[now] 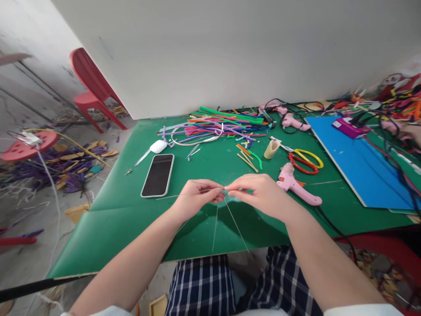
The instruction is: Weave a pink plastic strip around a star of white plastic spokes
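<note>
Both hands meet above the near middle of the green table (125, 237). My left hand (199, 195) is closed in a pinch on thin pale wires (237, 221), whose ends splay out leftward and down toward the table's front edge. Thumb and forefinger of my right hand (256, 191) pinch the same wires where they come together, fingertips almost touching those of the left. What exactly joins the wires there is too small to make out. A phone (158, 175) lies left of my left hand, and a pink glue gun (297, 186) lies beside my right wrist.
Behind the hands lies a bundle of colourful pipe cleaners (223, 125). Scissors (305, 160), a beige tube (272, 149) and a white earbud case (158, 146) surround the work spot. A blue board (355, 166) and purple power strip (350, 127) with cables occupy the right. Another person's hand (412, 131) shows at the right edge.
</note>
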### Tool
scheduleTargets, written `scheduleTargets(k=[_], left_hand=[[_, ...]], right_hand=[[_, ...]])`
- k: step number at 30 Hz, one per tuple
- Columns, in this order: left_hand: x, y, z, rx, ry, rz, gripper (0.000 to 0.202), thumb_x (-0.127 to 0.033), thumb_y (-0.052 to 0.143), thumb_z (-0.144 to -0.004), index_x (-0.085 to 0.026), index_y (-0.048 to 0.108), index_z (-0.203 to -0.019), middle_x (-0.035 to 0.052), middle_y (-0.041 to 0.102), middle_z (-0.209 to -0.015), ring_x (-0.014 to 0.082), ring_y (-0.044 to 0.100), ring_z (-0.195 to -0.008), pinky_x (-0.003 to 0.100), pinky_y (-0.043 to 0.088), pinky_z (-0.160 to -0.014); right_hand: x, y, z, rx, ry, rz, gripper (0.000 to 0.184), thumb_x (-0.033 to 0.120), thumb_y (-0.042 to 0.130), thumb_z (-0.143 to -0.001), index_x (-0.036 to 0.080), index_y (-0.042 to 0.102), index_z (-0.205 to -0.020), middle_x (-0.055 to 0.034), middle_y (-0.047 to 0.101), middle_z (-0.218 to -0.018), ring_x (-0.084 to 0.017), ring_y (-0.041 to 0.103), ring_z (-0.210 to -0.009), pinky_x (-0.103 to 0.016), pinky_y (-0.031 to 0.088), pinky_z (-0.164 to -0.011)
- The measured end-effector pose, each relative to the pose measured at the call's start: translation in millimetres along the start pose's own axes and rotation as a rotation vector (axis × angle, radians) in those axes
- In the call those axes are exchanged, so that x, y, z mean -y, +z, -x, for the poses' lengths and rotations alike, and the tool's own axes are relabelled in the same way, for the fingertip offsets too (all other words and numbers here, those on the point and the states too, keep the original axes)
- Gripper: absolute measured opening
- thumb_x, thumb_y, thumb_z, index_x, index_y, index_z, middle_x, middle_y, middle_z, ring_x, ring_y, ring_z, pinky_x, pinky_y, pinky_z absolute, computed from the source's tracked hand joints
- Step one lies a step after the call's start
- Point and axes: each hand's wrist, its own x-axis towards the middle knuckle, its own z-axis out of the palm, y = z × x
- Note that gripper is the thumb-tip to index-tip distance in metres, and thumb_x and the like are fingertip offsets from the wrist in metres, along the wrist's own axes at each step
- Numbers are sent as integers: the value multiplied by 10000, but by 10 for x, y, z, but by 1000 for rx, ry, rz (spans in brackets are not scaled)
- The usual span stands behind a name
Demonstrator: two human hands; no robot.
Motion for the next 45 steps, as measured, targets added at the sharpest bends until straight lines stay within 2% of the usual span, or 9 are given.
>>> scheduleTargets(k=[4,7,10,14,20,34,45], left_hand=[[9,-4,-30,-88,-16,61,318,-384,673,-689,-117,669,-861,79,698,-750,190,664,-709,307,553,-679],[18,-7,-46,-133,-16,83,345,-389,671,-691,-115,664,-901,87,701,-781,199,666,-740,327,554,-712],[24,1,-51,-130,-21,104,362,-389,678,-684,-116,660,-922,83,704,-780,206,666,-759,346,548,-744],[33,14,-55,-119,-39,128,358,-372,690,-675,-121,660,-930,75,706,-780,201,665,-759,342,545,-753],[51,17,-71,-129,-37,114,338,-376,689,-672,-116,660,-885,74,698,-761,198,660,-745,336,543,-736],[50,18,-64,-150,14,78,274,-362,681,-674,-116,648,-792,59,687,-684,169,646,-659,294,526,-656],[29,36,-43,-175,22,87,243,-329,687,-678,-109,639,-769,54,681,-653,151,631,-616,267,514,-619]], right_hand=[[-202,-103,-28,37,196,-336,228,303,522,-822,220,657,-986,-39,689,-931,-175,627,-887,-282,501,-691],[-269,-83,-52,28,250,-387,256,291,606,-751,215,653,-992,-45,685,-940,-183,626,-900,-310,507,-730],[-216,24,-77,-6,229,-373,250,292,644,-718,221,668,-956,-33,688,-928,-173,631,-868,-310,499,-749],[-130,157,-112,-130,223,-310,138,290,612,-751,210,690,-832,-12,698,-803,-143,632,-721,-261,489,-652],[-130,216,-132,-232,195,-223,130,305,609,-753,206,688,-782,-5,693,-739,-127,612,-622,-230,458,-544],[-112,310,-136,-226,129,-184,99,243,587,-775,205,678,-776,3,701,-757,-128,628,-682,-229,482,-611],[-74,320,-111,-237,41,40,107,223,575,-790,194,676,-771,-6,701,-754,-128,621,-694,-229,444,-634]])
